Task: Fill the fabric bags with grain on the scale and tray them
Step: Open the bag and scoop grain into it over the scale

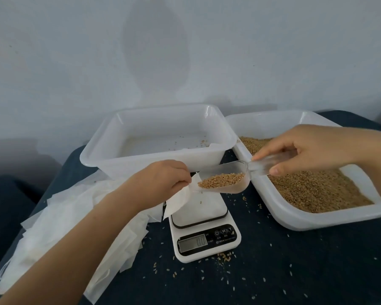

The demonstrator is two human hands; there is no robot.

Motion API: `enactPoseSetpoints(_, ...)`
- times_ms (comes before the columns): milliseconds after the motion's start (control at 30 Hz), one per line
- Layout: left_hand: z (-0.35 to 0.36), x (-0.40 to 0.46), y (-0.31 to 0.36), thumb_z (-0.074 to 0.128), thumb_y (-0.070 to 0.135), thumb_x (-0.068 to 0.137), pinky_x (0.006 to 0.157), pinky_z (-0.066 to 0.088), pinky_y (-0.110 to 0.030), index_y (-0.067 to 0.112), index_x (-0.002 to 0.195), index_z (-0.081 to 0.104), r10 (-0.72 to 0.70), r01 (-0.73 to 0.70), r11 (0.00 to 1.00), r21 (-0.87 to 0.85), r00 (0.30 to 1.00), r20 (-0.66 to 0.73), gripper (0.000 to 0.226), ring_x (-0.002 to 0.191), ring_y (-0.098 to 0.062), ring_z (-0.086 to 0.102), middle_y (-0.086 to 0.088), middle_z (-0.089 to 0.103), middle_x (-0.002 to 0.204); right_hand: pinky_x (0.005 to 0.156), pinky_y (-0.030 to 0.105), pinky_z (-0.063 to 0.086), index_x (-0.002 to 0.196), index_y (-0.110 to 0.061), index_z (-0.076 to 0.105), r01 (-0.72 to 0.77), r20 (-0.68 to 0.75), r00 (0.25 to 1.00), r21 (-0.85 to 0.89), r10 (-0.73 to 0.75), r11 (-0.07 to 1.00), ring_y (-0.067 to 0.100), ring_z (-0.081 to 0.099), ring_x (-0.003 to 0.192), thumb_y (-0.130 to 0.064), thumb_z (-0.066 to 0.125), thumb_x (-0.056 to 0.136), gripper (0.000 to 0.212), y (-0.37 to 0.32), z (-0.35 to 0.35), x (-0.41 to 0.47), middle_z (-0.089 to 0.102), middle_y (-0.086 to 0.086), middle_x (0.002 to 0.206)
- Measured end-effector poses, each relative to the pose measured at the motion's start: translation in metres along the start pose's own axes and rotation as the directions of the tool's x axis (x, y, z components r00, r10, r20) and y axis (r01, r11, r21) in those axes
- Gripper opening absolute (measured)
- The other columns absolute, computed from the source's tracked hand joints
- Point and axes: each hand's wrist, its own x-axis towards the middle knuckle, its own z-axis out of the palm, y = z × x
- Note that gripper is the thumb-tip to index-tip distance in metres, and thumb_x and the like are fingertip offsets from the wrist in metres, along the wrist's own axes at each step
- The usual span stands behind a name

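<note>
No filled bags are seen anywhere, so the task is judged barely begun. Nearest, on the dark worktop [295, 271], a heap of empty fabric bags [59, 223] waits at the left. On the scale [205, 230], reading zero, one bag [180, 200] is pinched open by the left hand [161, 179]. A clear scoop [227, 180], loaded with grain [221, 179], is gripped by the right hand [312, 150] at the bag's mouth. Beyond, the grain tray [317, 219] is well stocked, and the far tray [154, 137] holds only stray kernels.
</note>
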Motion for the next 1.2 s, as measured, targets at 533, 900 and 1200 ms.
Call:
enactPoseSetpoints(533,0.012,0.005,0.015,0.057,0.014,0.09,0.077,0.048,-0.029,0.011,0.091,0.073,-0.03,0.031,0.999,-0.039,0.999,0.011,0.017,0.084,-0.013,0.06,0.002,0.066,0.095,0.062,0.016,0.039,0.102,-0.052,0.066,-0.021,0.153,0.987,-0.222,0.056,0.975,-0.007,0.056,0.067,-0.043,0.066,0.08,0.024,-0.035,-0.033,0.009,0.065,-0.026,0.084)
enactPoseSetpoints(900,0.014,0.007,0.018,0.059,0.012,0.088,0.074,0.05,-0.032,0.01,0.087,0.074,-0.012,0.01,0.999,-0.051,0.999,-0.033,0.015,0.079,-0.013,0.061,0.002,0.066,0.091,0.066,0.022,0.044,0.099,-0.052,0.067,-0.044,0.137,0.987,-0.3,0.089,0.953,0.0,0.058,0.068,-0.046,0.069,0.074,0.027,-0.05,-0.042,0.012,0.065,-0.021,0.08)
enactPoseSetpoints(1200,0.014,0.007,0.019,0.062,0.008,0.086,0.071,0.053,-0.032,0.008,0.083,0.073,0.001,-0.005,0.998,-0.059,0.997,-0.073,0.012,0.076,-0.013,0.062,0.001,0.067,0.087,0.059,0.021,0.04,0.088,-0.047,0.067,-0.083,0.103,0.986,-0.358,0.128,0.93,-0.002,0.055,0.054,-0.042,0.072,0.07,0.019,-0.073,-0.055,0.025,0.065,-0.014,0.065)
